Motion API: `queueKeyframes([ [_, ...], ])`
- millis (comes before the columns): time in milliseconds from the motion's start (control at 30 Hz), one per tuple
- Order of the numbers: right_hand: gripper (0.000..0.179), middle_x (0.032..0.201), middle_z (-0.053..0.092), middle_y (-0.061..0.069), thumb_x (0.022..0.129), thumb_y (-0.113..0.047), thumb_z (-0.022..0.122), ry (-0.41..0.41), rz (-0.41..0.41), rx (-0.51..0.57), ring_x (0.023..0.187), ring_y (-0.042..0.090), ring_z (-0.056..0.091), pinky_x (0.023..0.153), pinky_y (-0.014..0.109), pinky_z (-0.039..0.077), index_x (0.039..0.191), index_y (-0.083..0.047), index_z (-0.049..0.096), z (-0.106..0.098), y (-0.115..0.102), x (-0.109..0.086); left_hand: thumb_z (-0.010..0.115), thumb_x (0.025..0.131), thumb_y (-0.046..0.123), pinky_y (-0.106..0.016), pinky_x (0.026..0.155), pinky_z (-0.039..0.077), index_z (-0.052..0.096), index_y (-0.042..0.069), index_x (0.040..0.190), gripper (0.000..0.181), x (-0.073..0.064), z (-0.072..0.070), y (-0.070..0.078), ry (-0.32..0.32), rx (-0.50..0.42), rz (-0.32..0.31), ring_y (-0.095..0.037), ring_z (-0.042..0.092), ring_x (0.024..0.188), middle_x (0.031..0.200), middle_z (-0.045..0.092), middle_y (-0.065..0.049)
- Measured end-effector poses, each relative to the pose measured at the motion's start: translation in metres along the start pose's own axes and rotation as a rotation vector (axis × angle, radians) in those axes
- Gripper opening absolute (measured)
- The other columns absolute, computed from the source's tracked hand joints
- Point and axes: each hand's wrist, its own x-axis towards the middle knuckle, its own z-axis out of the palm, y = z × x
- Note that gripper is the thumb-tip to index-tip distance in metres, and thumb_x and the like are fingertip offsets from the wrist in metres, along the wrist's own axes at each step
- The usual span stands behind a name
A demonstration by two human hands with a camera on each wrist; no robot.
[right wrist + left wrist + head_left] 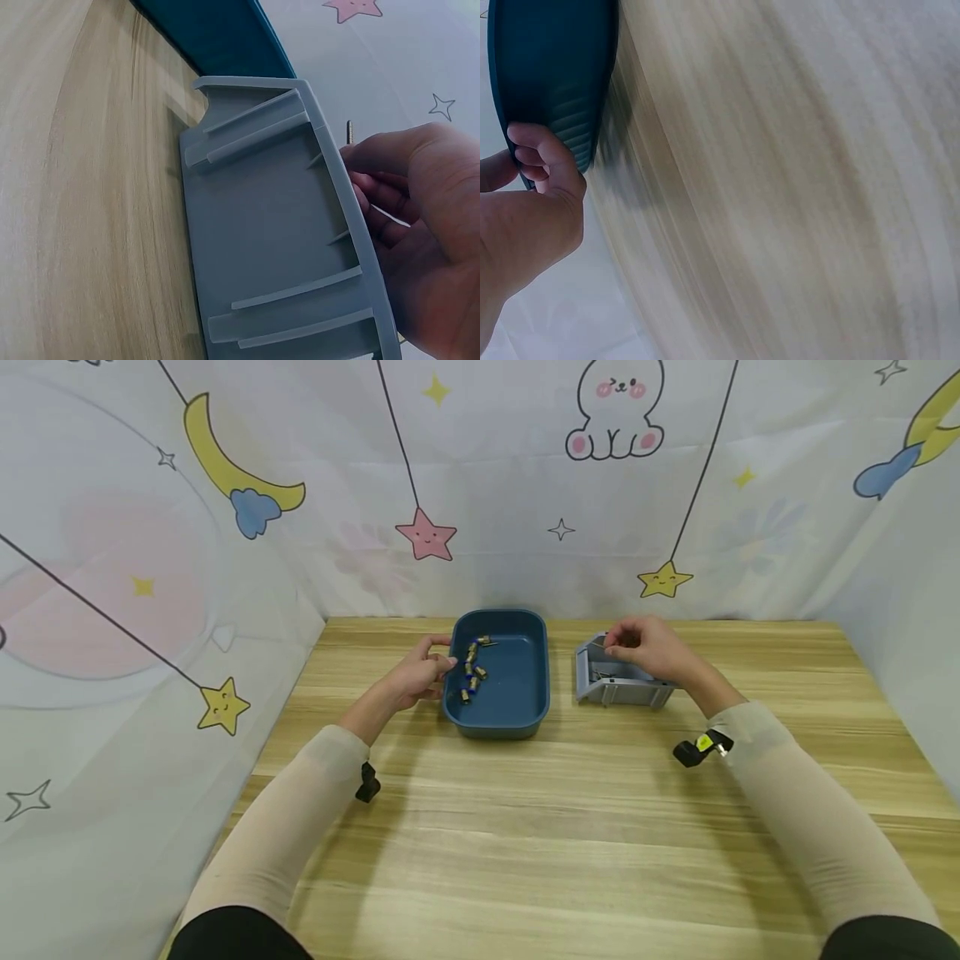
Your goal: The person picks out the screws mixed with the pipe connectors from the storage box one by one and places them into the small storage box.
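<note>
On the table stands a dark blue plastic tray (517, 685), with several small brass fittings (470, 670) with blue parts along its left side. My left hand (417, 677) grips the tray's left rim; in the left wrist view, its thumb and fingers are on either side of the wall. To the right is a grey plastic parts bin (637, 693) with a few small dark pieces inside. Over the bin, my right hand (652, 647) pinches a thin threaded screw (349, 132), its tip showing past the bin's rim in the right wrist view.
The wooden tabletop (510, 827) ends at a printed fabric backdrop (510, 485) behind the tray and bin. A narrow strip of wood separates the tray from the bin. Each wrist wears a black camera mount, such as the right mount (697, 748).
</note>
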Motion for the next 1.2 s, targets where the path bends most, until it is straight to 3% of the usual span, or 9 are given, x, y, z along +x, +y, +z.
queueKeyframes([
  [267,0.008,0.092,0.064,0.010,0.095,-0.009,0.066,-0.017,-0.017,-0.067,0.081,0.022,0.057,0.068,0.027,0.047,0.100,-0.002,0.066,-0.003,0.000,-0.002,0.049,0.106,0.020,-0.035,0.061,0.043,0.030,0.023,0.148,0.047,0.000,0.000,0.001,0.001,0.008,0.009,-0.019,0.042,0.075,0.104,0.045,-0.017],
  [500,0.007,0.089,0.064,0.009,0.093,-0.004,0.067,-0.022,-0.057,-0.114,0.078,0.021,0.058,0.066,0.027,0.047,0.099,-0.001,0.066,-0.005,0.001,-0.004,0.051,0.105,0.021,-0.036,0.063,0.044,0.032,0.023,0.147,0.046,0.003,-0.002,-0.004,-0.003,-0.047,0.009,-0.018,0.043,0.074,0.096,0.045,-0.011],
  [633,0.007,0.089,0.064,0.007,0.092,-0.005,0.068,-0.017,-0.053,-0.128,0.078,0.021,0.058,0.067,0.027,0.047,0.099,-0.003,0.067,-0.005,0.001,-0.004,0.055,0.104,0.024,-0.037,0.071,0.050,0.037,0.021,0.145,0.045,0.004,-0.004,-0.007,0.008,-0.057,0.008,-0.021,0.054,0.080,0.110,0.054,-0.016],
  [733,0.006,0.089,0.065,0.006,0.092,-0.005,0.068,-0.017,-0.056,-0.137,0.078,0.020,0.058,0.067,0.028,0.047,0.099,-0.004,0.067,-0.004,0.002,-0.004,0.057,0.103,0.026,-0.042,0.083,0.053,0.039,0.020,0.143,0.045,0.005,-0.006,-0.009,0.016,-0.069,-0.015,-0.028,0.065,0.097,0.124,0.059,-0.020],
  [833,0.006,0.089,0.065,0.006,0.093,-0.006,0.068,-0.017,-0.071,-0.159,0.077,0.020,0.059,0.066,0.029,0.048,0.098,-0.005,0.067,-0.005,0.004,-0.005,0.057,0.103,0.027,-0.045,0.092,0.051,0.039,0.019,0.144,0.046,0.006,-0.007,-0.010,0.004,-0.103,-0.052,-0.031,0.064,0.110,0.129,0.059,-0.021],
  [1100,0.005,0.089,0.064,0.005,0.093,-0.006,0.068,-0.017,-0.066,-0.186,0.078,0.020,0.058,0.067,0.029,0.047,0.097,-0.006,0.067,-0.007,0.006,-0.006,0.058,0.102,0.023,-0.039,0.086,0.053,0.038,0.019,0.145,0.048,0.010,-0.007,-0.010,-0.013,-0.227,-0.114,-0.026,0.060,0.106,0.127,0.051,-0.017],
  [1200,0.005,0.089,0.064,0.005,0.092,-0.006,0.068,-0.020,-0.068,-0.194,0.078,0.020,0.058,0.067,0.029,0.048,0.097,-0.005,0.067,-0.008,0.007,-0.006,0.057,0.102,0.020,-0.040,0.089,0.051,0.037,0.020,0.146,0.049,0.011,-0.006,-0.009,-0.021,-0.272,-0.128,-0.026,0.058,0.109,0.130,0.050,-0.017],
])
